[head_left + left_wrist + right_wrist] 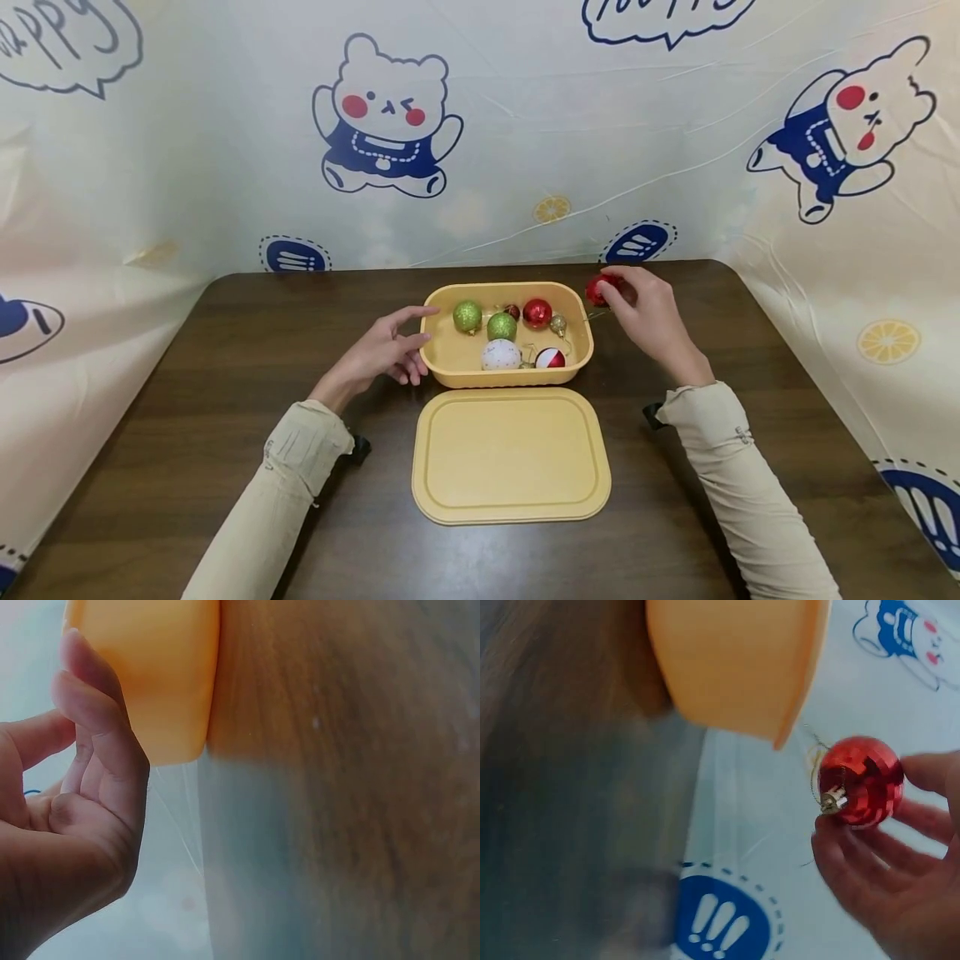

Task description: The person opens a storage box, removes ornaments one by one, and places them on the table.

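Observation:
My right hand (pixel 647 312) pinches a shiny red Christmas bauble (pixel 861 780) between thumb and fingers, just past the right end of a yellow plastic box (pixel 457 367). The bauble has a gold cap and a thin gold hanging loop. At the box's left end, my left hand (pixel 382 350) has its fingertips right at the rim, the fingers loosely bent. Inside the box lie two green glitter baubles (pixel 467 317), a red bauble (pixel 537 313), a white speckled one (pixel 501 355), a red-and-white one (pixel 551 358), a small gold one (pixel 558 324) and a small dark red one (pixel 512 312).
A flat yellow lid (pixel 512 457) lies on the dark wooden table (pixel 300 317), directly in front of the box. Behind the table and along its sides hangs a pale cloth (pixel 510 150) printed with cartoon bears.

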Tool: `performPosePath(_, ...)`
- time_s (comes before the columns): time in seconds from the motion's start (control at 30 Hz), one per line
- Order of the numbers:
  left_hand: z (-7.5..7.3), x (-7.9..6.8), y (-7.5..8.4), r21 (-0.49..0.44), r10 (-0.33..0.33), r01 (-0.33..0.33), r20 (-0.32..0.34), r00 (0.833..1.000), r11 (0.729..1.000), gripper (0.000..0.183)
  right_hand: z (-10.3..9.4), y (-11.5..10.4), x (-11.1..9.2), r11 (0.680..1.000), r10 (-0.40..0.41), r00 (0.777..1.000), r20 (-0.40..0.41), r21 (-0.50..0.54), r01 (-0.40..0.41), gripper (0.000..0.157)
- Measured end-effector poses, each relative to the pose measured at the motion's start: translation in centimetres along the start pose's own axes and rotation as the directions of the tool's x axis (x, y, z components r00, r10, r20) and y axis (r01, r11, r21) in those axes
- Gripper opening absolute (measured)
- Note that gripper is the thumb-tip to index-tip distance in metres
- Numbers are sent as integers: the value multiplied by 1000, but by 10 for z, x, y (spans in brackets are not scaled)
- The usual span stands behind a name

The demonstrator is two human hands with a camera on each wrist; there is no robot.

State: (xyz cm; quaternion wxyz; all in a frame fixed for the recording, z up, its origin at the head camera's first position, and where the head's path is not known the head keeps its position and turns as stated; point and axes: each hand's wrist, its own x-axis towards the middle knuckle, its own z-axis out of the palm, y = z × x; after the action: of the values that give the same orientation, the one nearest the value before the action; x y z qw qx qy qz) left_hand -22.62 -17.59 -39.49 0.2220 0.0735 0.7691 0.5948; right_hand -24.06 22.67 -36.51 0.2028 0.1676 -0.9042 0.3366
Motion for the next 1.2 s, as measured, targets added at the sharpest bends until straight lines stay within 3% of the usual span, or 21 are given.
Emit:
performPosePath(0.2,0,-1,0,12,-4,4,-2,1000,1000,50,1,16,1,988,145,988,-48,-39,-147,34)
performPosePath(0.5,0,-1,1,24,5,-6,10,1000,1000,50,4,26,-1,959,282,955,94,-60,-278,36)
performPosePath(1.2,-1,0,-2,43,7,-8,22,1000,999,52,21,44,-6,949,312,927,209,-110,-295,35)
